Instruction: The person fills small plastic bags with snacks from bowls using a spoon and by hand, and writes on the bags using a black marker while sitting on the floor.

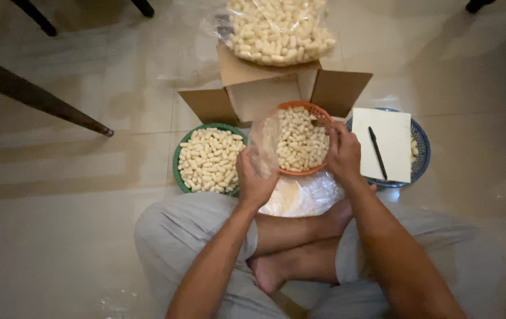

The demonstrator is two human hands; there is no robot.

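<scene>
I sit cross-legged on a tiled floor. My left hand grips a clear plastic bag held upright by its edge. My right hand holds the rim of an orange basket tilted toward the bag and filled with pale oblong puffed snacks. A green basket of the same snacks sits on the floor left of my left hand. Below the orange basket lies a pile of clear plastic bags by my feet.
An open cardboard box stands behind the baskets with a large clear sack of snacks on it. A blue basket at right carries a white notepad and black pen. Dark furniture legs cross the left.
</scene>
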